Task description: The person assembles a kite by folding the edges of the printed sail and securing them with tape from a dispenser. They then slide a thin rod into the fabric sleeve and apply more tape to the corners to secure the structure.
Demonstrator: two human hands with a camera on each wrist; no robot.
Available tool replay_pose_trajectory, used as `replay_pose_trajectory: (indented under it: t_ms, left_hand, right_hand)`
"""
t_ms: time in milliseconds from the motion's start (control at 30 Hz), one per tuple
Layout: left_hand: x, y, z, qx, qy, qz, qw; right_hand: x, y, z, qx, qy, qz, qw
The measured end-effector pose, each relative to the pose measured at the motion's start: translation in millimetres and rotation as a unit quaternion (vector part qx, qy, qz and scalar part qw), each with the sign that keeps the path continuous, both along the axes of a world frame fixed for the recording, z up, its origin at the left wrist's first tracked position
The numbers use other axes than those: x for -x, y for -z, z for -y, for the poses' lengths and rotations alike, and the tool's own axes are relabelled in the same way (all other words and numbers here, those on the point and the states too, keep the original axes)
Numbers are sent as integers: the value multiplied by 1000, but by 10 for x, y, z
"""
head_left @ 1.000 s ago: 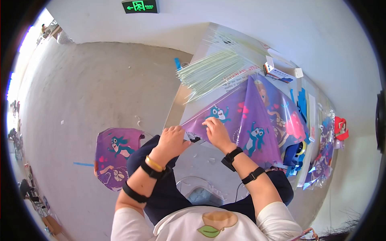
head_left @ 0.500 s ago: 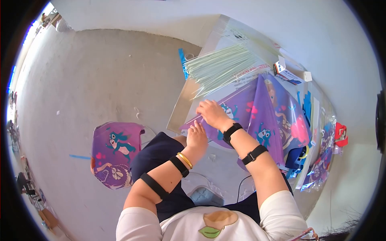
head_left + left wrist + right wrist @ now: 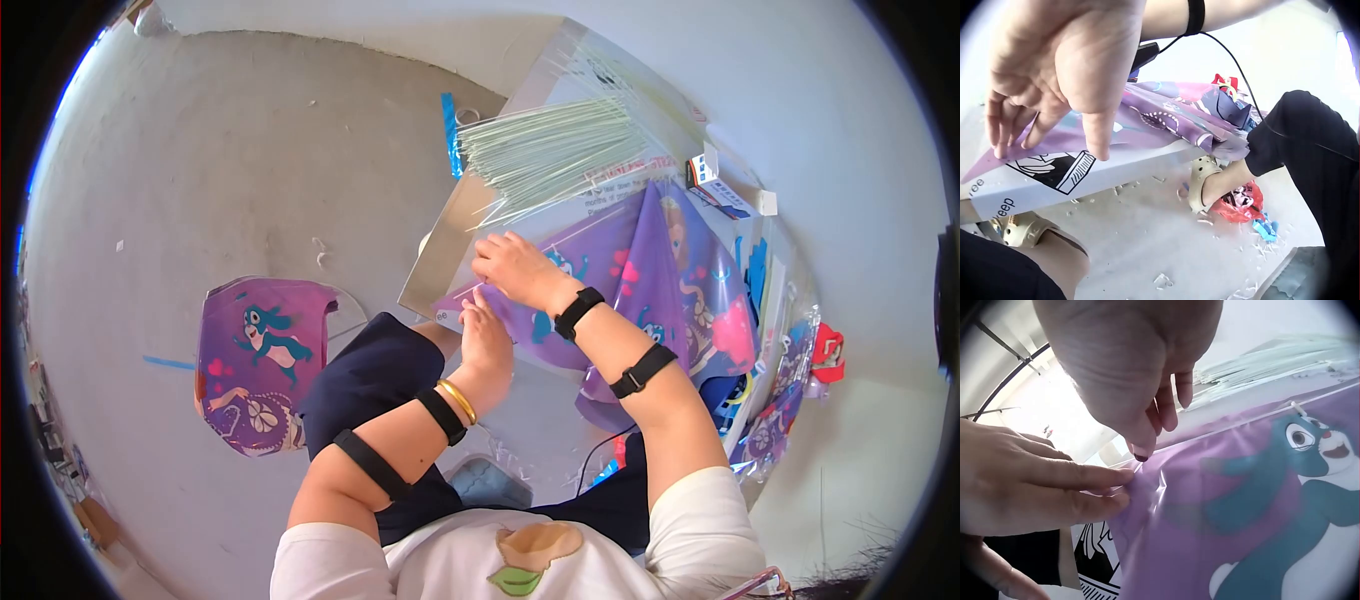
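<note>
A purple kite sheet (image 3: 617, 285) printed with blue cartoon animals lies spread over a white box top. Along its far edge runs a thin white rod (image 3: 1235, 424). My right hand (image 3: 522, 270) is at the left corner of that edge; in the right wrist view its thumb and curled fingers pinch the edge by the rod. Close beside it, my left hand (image 3: 487, 350) reaches in with straight fingers (image 3: 1079, 503), pressing their tips on the sheet near the corner. Nothing is gripped in the left palm, which shows in the left wrist view.
A bundle of thin pale rods (image 3: 550, 145) lies at the back of the work surface, with an opened small carton (image 3: 722, 190) to its right. Another purple printed piece (image 3: 262, 350) is at the left. A red bag (image 3: 1242, 201) and scraps lie on the floor.
Both hands shifted to the sheet's left corner: the right moved left, and the left came in from the side onto the sheet. The view swung slightly.
</note>
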State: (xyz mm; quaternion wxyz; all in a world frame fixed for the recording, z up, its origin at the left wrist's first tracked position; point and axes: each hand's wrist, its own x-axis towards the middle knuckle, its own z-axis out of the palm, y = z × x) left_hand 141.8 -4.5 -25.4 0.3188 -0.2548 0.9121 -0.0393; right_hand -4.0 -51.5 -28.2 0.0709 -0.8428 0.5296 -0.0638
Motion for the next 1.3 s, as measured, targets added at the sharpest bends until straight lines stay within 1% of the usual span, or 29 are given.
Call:
replay_pose_trajectory:
  t_ms: [100,167,300,367,500,600,767,900,967,1000,1067,1100,1200,1267,1300]
  left_hand:
    - [11,11,2,-3,0,15,1000]
    - [7,18,-1,8,30,28,999]
    - [-5,55,-33,0,-2,11,1000]
    - [1,15,-17,-6,11,25,1000]
    - [12,121,-28,-4,10,17,1000]
    - [7,129,-17,-6,31,24,999]
    - [-1,35,-22,2,24,27,999]
    - [19,-69,2,-12,17,43,999]
    - [5,-85,17,-18,37,45,998]
    - [-2,-26,1,-18,37,46,998]
    - [-13,84,-33,42,58,38,997]
    - [-17,135,-52,41,59,37,997]
    - [-12,69,-32,30,68,43,996]
    - [-3,-20,1,-25,37,43,998]
    - [-3,-53,10,-25,38,43,998]
  right_hand:
    - [12,-31,-21,-28,4,2,1000]
    - [36,-27,-49,-21,-3,26,999]
    - [114,-26,-125,-20,-12,51,998]
    - [155,-31,-149,-33,-14,60,998]
    - [234,-15,-155,-29,-17,48,998]
    - [352,-29,-159,-33,-17,65,997]
    - [638,-96,-228,-72,24,78,994]
    - [798,-125,-259,-80,35,83,993]
    - [863,-134,-263,-84,39,77,993]
    - [904,-142,-264,-84,39,77,993]
    - [992,-165,-269,-108,54,43,992]
    - [1029,-174,-275,-109,54,42,992]
    - [1148,-180,-284,-110,74,39,990]
    - [1219,-184,-275,-110,79,29,990]
    - [1262,-193,-281,-110,80,29,990]
